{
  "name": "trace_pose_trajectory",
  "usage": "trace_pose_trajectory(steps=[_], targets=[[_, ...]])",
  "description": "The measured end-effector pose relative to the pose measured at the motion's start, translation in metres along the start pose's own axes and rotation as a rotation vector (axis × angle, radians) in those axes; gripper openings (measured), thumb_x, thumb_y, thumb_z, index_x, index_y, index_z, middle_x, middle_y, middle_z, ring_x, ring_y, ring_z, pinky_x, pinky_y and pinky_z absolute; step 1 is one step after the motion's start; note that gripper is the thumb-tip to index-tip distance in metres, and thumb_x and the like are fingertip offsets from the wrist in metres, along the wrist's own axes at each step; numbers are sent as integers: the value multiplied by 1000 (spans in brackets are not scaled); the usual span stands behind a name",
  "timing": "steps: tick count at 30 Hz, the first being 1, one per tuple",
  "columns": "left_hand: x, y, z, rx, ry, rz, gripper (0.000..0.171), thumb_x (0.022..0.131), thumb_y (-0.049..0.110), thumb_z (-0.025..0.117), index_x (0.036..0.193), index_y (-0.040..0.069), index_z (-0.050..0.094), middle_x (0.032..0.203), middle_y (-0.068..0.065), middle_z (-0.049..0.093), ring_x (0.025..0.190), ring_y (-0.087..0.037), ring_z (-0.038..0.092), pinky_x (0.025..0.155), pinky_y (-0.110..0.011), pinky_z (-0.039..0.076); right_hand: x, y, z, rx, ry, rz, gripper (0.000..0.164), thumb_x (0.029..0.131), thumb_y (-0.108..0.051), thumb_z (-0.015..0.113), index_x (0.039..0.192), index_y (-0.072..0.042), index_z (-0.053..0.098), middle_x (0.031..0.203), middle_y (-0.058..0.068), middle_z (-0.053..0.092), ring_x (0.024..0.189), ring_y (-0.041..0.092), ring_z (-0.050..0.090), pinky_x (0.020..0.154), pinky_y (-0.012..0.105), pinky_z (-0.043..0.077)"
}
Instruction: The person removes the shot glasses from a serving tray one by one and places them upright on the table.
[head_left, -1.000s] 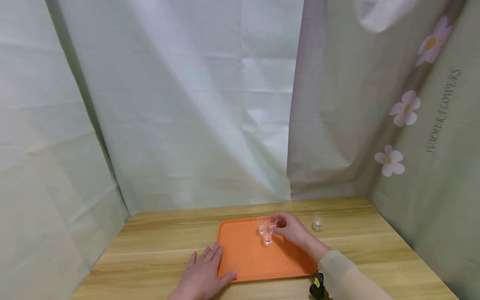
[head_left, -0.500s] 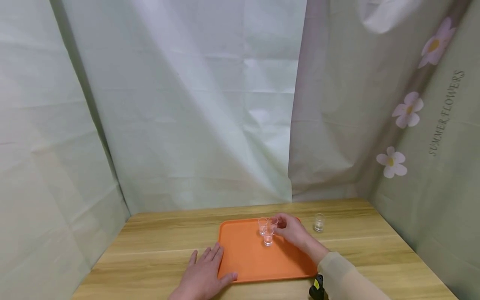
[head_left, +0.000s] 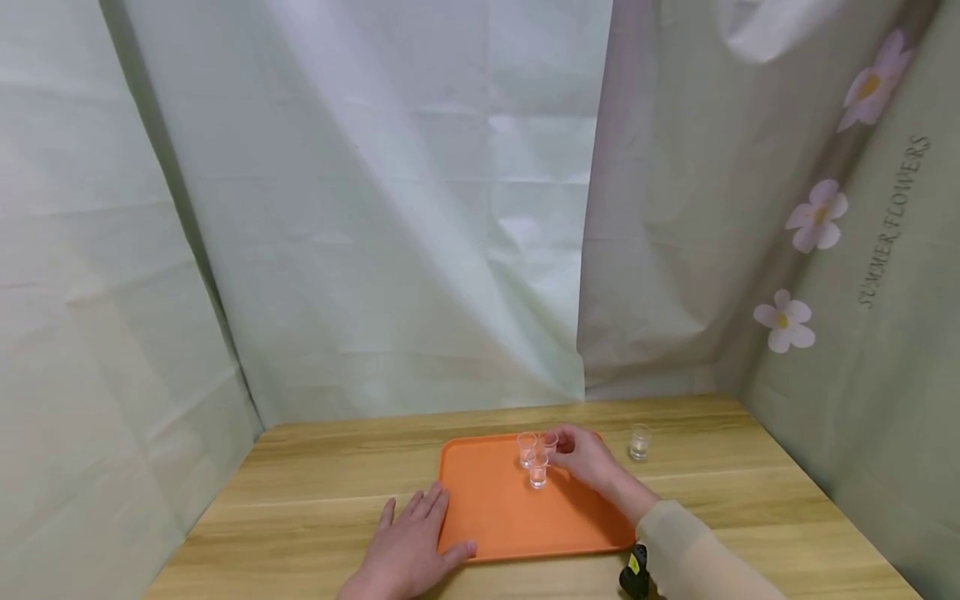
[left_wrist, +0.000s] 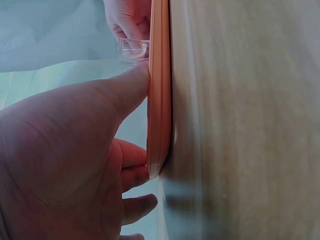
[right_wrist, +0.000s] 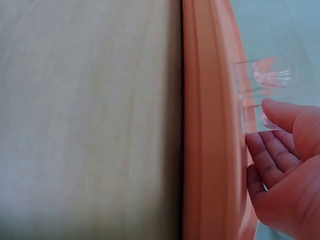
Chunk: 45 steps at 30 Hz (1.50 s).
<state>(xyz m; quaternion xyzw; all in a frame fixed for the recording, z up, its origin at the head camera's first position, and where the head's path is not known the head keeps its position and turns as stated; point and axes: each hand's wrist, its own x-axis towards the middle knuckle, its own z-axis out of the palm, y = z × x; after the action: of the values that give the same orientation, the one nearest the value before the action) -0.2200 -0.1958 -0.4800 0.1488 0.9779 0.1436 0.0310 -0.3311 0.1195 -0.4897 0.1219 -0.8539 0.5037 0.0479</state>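
Three small clear shot glasses stand upright and close together on the orange tray [head_left: 517, 521], towards its back. One is the back-left glass [head_left: 527, 451], another the front glass [head_left: 537, 477]. My right hand [head_left: 583, 458] holds the back-right glass [head_left: 551, 445] between thumb and fingers, partly hiding it. In the right wrist view, the thumb [right_wrist: 282, 112] lies against that glass, beside the front one. My left hand [head_left: 408, 540] rests at the tray's left edge with fingers spread and fairly straight. The left wrist view shows its thumb [left_wrist: 132, 87] touching the tray rim.
Another clear shot glass [head_left: 639, 443] stands on the wooden table [head_left: 322, 483], right of the tray. A small black object with a yellow mark [head_left: 634, 571] is by the right sleeve [head_left: 686, 546]. Pale curtains [head_left: 420, 250] enclose the table's back and sides.
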Motion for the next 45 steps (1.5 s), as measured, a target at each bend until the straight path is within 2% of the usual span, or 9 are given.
trace_pose_trajectory(steps=[9,18,28,34,41,45], targets=[[1,0,1,4,-9,-4,98,100,73,67,161,-3,52,169,-20,47,154,-52,43,123,-81,16,-1,3,-3,-2,11,2,17,95,-4,87,108,-3,77,103,2,75,98,20,71,86,34,58],[3,1,2,5,-9,-1,100,100,74,67,161,-3,52,169,-21,47,154,-52,42,123,-81,16,-4,-1,-11,-37,41,36,19,95,-14,90,109,-8,77,104,0,76,98,18,71,88,36,58],[3,-2,5,-21,-5,43,97,103,69,66,158,-10,52,167,-28,46,153,-53,43,124,-73,29,-11,-5,-22,9,53,19,16,97,-8,86,111,-7,78,103,1,76,99,18,71,89,34,58],[2,-2,9,-51,-8,49,93,106,63,66,155,-14,53,170,-32,39,151,-54,45,117,-70,41,-16,-8,-33,14,47,-5,15,98,-6,85,112,-6,78,103,2,76,98,17,71,85,29,58],[2,-4,9,-90,-4,51,92,106,61,67,155,-15,52,170,-33,36,153,-55,42,117,-71,41,-24,-10,-47,-8,54,33,18,98,-12,86,114,-8,78,104,1,74,97,17,68,85,32,57],[2,-5,10,-76,-7,47,90,107,61,66,155,-14,53,171,-33,36,153,-54,41,117,-71,41,-29,-13,-56,-20,53,61,24,97,-18,88,117,-9,78,105,0,74,98,17,67,84,32,58]])
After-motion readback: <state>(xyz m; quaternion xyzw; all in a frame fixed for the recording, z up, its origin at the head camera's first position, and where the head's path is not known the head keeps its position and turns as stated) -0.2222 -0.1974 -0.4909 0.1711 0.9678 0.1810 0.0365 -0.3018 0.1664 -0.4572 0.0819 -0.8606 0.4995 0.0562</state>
